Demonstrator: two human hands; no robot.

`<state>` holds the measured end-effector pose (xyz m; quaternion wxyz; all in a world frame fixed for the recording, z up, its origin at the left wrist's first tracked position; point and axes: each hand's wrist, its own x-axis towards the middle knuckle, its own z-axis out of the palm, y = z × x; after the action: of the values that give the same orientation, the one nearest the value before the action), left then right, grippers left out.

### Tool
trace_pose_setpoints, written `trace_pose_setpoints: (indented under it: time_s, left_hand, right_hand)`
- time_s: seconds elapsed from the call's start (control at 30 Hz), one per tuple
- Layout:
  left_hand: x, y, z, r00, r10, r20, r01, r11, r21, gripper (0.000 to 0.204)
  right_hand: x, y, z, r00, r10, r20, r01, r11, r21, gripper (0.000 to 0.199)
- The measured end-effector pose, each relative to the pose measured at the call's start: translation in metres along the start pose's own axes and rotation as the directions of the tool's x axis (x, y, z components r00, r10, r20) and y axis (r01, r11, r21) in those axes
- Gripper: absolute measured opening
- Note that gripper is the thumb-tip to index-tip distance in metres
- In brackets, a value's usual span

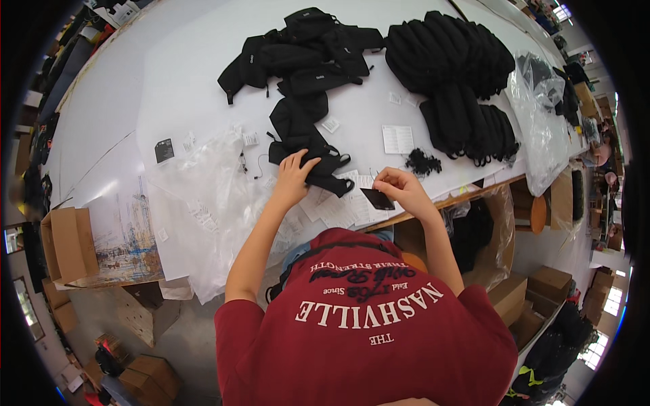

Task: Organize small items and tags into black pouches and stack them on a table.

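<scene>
At the near edge of the worktop (pixel 169 81), the left hand (pixel 292 177) lies spread on a black bag (pixel 318 166), while the right hand (pixel 399 189) pinches a small black tag (pixel 376 199) just beside it.

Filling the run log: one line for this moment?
left hand on black bag | right hand pinching black tag | white table

Black bags (pixel 308 51) lie on a white counter (pixel 169 88), with a black card (pixel 377 198), white tags (pixel 397 139), clear plastic (pixel 210 183), brown boxes (pixel 68 243) and a red shirt (pixel 365 331) with white and black lettering.
</scene>
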<state>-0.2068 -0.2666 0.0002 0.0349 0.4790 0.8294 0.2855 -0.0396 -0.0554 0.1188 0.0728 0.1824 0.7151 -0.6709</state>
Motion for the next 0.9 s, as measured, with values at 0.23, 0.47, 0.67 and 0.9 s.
trace_pose_setpoints:
  time_s: [0.23,0.47,0.67,0.9]
  left_hand:
    - [-0.040,0.053,0.006,1.000,0.002,0.001,-0.002,0.998,-0.070,0.070]
    - [-0.049,0.068,0.022,0.939,0.234,0.253,-0.221,0.972,-0.080,0.040]
    - [-0.049,0.064,0.011,0.949,0.124,0.290,-0.040,0.959,-0.280,0.029]
    - [-0.054,0.076,0.009,0.996,0.041,-0.081,-0.060,0.968,-0.246,0.021]
  right_hand:
    - [-0.017,0.047,0.005,0.980,-0.016,-0.196,-0.034,0.968,-0.247,0.013]
    - [-0.018,0.065,0.022,0.979,-0.052,-0.198,-0.038,0.905,-0.423,0.019]
    - [-0.017,0.077,0.043,0.983,-0.061,-0.172,-0.047,0.827,-0.560,0.020]
    - [-0.017,0.082,0.065,0.989,-0.106,-0.103,0.024,0.803,-0.595,0.021]
